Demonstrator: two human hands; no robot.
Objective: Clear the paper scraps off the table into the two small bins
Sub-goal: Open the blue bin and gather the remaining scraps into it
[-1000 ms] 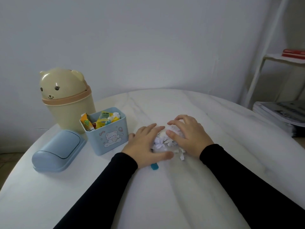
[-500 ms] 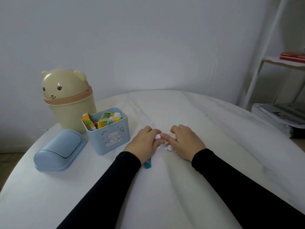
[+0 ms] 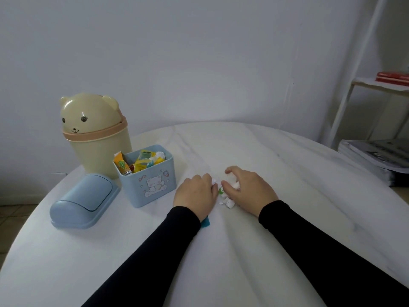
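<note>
Two hands gather small white paper scraps (image 3: 229,201) mid-worktop: the left hand (image 3: 195,193) curls its grip on some, the right hand (image 3: 247,190) clutches others. Next, probably, lifting them into the open pale-blue rectangular plastic bin (image 3: 148,180) nearby.

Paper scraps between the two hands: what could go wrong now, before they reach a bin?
1. The paper scraps are small and loose; some lie outside both hands, so a lift by the left hand and right hand may leave or drop pieces.
2. The blue bin already looks nearly full, so more scraps may spill over.
3. A blue scrap lies half hidden under the left wrist and could be missed.
</note>
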